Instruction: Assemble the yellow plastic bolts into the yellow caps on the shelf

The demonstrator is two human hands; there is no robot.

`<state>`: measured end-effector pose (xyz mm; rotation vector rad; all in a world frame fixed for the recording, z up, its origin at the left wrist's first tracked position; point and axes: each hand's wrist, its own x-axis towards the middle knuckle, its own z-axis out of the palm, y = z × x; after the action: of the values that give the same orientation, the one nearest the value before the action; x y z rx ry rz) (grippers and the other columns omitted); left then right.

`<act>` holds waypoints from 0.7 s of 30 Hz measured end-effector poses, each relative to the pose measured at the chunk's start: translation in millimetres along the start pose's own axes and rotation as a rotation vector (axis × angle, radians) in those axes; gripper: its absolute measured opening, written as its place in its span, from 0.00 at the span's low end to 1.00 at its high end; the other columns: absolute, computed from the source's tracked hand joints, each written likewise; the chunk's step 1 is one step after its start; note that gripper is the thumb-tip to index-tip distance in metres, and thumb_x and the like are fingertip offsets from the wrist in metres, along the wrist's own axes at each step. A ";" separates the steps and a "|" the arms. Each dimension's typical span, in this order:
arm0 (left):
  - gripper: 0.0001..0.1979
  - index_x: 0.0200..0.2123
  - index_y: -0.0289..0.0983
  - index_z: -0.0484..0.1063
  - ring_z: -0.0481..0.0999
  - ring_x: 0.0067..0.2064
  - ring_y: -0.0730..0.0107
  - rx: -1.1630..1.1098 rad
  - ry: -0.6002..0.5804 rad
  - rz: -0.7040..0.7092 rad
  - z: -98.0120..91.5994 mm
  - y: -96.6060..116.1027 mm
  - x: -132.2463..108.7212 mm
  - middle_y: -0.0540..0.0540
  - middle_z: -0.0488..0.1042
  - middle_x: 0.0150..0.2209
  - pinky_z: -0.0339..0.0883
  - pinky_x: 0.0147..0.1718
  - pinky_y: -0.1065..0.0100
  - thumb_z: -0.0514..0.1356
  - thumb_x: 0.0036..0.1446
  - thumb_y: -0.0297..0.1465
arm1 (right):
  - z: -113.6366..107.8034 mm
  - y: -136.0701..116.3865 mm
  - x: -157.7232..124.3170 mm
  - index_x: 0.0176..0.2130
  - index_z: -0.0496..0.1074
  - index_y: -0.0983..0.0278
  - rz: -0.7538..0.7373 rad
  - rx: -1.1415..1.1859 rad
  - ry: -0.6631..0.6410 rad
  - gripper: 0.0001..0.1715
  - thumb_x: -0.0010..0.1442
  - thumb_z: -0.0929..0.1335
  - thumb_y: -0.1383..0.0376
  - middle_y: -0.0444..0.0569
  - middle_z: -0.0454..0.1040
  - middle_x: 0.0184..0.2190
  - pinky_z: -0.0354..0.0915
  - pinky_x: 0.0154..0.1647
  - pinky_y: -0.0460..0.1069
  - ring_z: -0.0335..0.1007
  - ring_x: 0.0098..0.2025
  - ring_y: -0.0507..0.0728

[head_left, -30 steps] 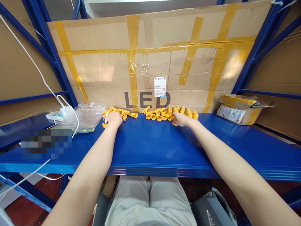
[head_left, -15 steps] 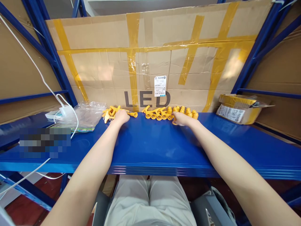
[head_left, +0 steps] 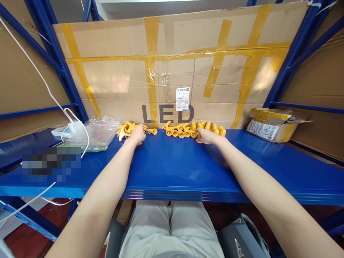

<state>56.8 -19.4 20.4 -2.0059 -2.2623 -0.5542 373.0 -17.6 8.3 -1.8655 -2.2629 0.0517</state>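
My left hand (head_left: 138,134) is closed over the right side of a loose pile of yellow branched plastic pieces (head_left: 126,128) with small metal chains. A bit of yellow shows below its fingertips, so it grips one small yellow piece. A yellow piece with a flared round end (head_left: 153,131) lies just right of it. My right hand (head_left: 206,136) is closed on a small yellow piece at the right end of a row of trumpet-shaped yellow pieces (head_left: 181,133). Upright yellow knobbed pieces (head_left: 214,128) stand behind and beside that hand, partly hidden by it.
The blue shelf (head_left: 177,165) is backed by a large taped cardboard sheet (head_left: 118,79). On the left lie a clear plastic bag (head_left: 100,132), a white plug with cable (head_left: 76,128) and a blurred-out dark object (head_left: 51,161). A small open carton (head_left: 271,125) sits right.
My left hand has drawn slightly back and left, and a yellow bit now shows beneath it. My right hand stays at the row's end almost unmoved.
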 end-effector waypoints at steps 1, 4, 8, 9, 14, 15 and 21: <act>0.29 0.60 0.34 0.62 0.74 0.53 0.58 -0.001 -0.001 0.036 0.5 1.0 0.2 0.37 0.74 0.52 0.67 0.50 0.66 0.54 0.53 0.22 | -0.6 -0.7 -0.8 0.53 0.65 0.61 0.006 -0.004 -0.004 0.27 0.53 0.69 0.69 0.56 0.75 0.43 0.66 0.46 0.57 0.73 0.46 0.66; 0.28 0.57 0.36 0.66 0.74 0.51 0.63 -0.040 -0.034 0.209 2.8 6.9 -1.0 0.41 0.76 0.50 0.67 0.50 0.70 0.53 0.51 0.19 | -3.4 -3.9 -4.5 0.53 0.66 0.62 0.044 0.003 -0.027 0.26 0.54 0.69 0.70 0.56 0.74 0.43 0.66 0.46 0.56 0.73 0.47 0.66; 0.27 0.54 0.39 0.70 0.76 0.47 0.66 -0.102 -0.158 0.395 8.9 19.2 -7.3 0.46 0.78 0.46 0.67 0.49 0.71 0.53 0.50 0.19 | -6.3 -6.6 -8.4 0.52 0.65 0.63 0.069 0.046 -0.023 0.27 0.53 0.70 0.69 0.58 0.74 0.44 0.66 0.47 0.58 0.72 0.48 0.68; 0.26 0.53 0.39 0.72 0.76 0.46 0.66 -0.109 -0.187 0.430 11.0 22.4 -9.4 0.46 0.78 0.44 0.68 0.48 0.71 0.53 0.51 0.20 | -6.5 -6.8 -8.8 0.52 0.65 0.62 0.070 0.051 -0.018 0.27 0.53 0.71 0.68 0.58 0.74 0.44 0.65 0.47 0.58 0.72 0.48 0.69; 0.21 0.48 0.39 0.76 0.77 0.43 0.68 -0.139 -0.229 0.535 20.9 34.1 -16.4 0.47 0.79 0.42 0.69 0.46 0.71 0.55 0.53 0.21 | -7.5 -10.7 -9.0 0.51 0.66 0.62 0.056 0.008 -0.003 0.27 0.51 0.73 0.67 0.58 0.74 0.44 0.66 0.46 0.58 0.71 0.48 0.69; 0.20 0.48 0.39 0.76 0.77 0.43 0.68 -0.149 -0.225 0.536 21.9 35.3 -16.8 0.46 0.79 0.42 0.69 0.46 0.71 0.56 0.52 0.22 | -7.8 -12.4 -9.2 0.50 0.66 0.62 0.050 -0.006 -0.010 0.26 0.52 0.72 0.67 0.59 0.74 0.44 0.66 0.46 0.58 0.71 0.48 0.69; 0.17 0.48 0.38 0.75 0.76 0.46 0.67 -0.138 -0.185 0.534 15.0 37.3 -17.7 0.45 0.78 0.45 0.68 0.47 0.71 0.58 0.54 0.26 | -4.3 -24.5 -10.2 0.47 0.66 0.63 -0.052 0.031 0.003 0.20 0.54 0.71 0.66 0.56 0.74 0.45 0.65 0.47 0.54 0.71 0.48 0.64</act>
<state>98.4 -28.4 9.6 -2.6840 -1.6795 -0.4941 351.8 -32.9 15.0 -1.7893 -2.2933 0.0756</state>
